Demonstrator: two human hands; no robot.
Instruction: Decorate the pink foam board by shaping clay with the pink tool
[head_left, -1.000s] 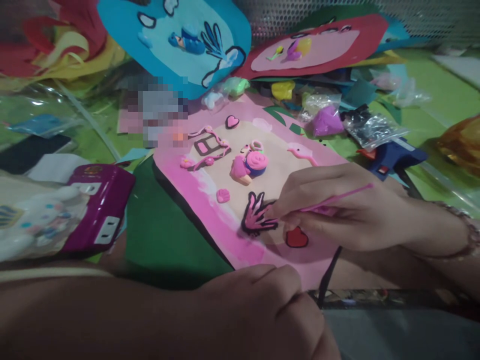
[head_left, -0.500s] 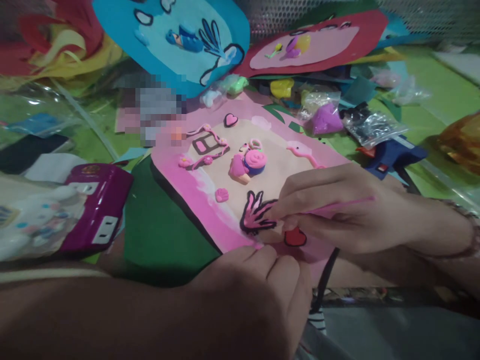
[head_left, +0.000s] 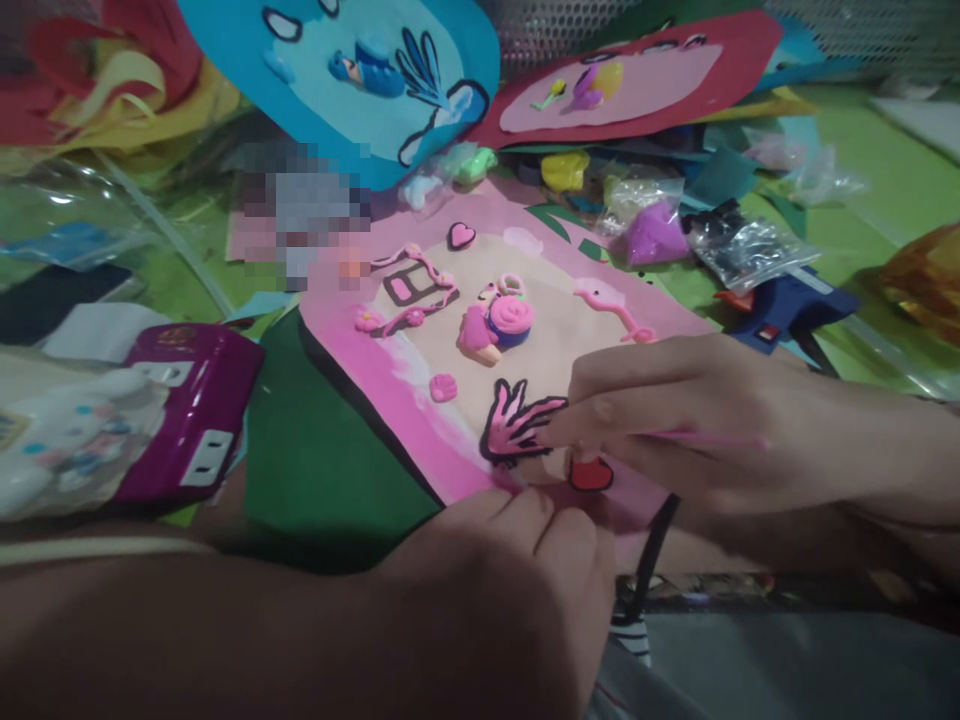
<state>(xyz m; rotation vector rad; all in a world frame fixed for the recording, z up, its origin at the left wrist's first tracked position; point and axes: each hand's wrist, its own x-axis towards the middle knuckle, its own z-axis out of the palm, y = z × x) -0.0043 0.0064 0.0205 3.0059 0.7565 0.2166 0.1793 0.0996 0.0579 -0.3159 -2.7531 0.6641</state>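
My right hand (head_left: 667, 425) is closed around a thin pink stick (head_left: 712, 438), its fingertips at the right side of a pink, black-outlined coral shape (head_left: 519, 422). Just below those fingers is a red heart (head_left: 591, 474) with a black outline. My left hand (head_left: 525, 565) is curled over the near edge of the decorated pink sheet (head_left: 409, 420); its thumb is hidden. On the sheet's pale centre lies a pink clay figure with a rolled spiral (head_left: 511, 318). Around it are a pink heart (head_left: 461, 236), a small pink shell-like piece (head_left: 443, 388) and a long-necked pink shape (head_left: 600, 295).
Green card (head_left: 322, 450) lies under the sheet's left side. A purple case (head_left: 191, 400) stands at left. Behind are a blue picture (head_left: 337, 100) and a red-bordered one (head_left: 742, 70). Bagged purple clay (head_left: 656, 235) and a dark blue object (head_left: 795, 305) lie to the right.
My right hand has shifted slightly right, uncovering more of the coral shape's tips; the stick now lies flatter. My left hand has stayed almost still at the sheet's near edge.
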